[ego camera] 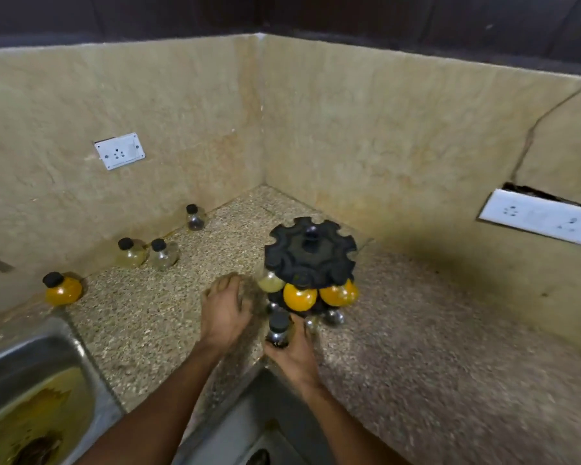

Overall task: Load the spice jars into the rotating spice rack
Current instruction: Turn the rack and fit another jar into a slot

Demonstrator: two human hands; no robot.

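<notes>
At six o'clock of the rack (311, 253), right hand (294, 354) grips a jar (278, 330); left hand (223, 312) rests relaxed. A hasty push may spin the rack, missing the slot.

Speckled stone countertop (416, 330); matt black plastic rack (311, 253); glossy clear jars (299, 297); shiny steel sink (31, 350).

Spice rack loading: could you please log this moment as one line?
right hand: holds dark jar | left hand: open, beside spice rack | four jars on counter

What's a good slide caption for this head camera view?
Right hand brings a dark jar to the spice rack; left hand rests nearby.
</notes>
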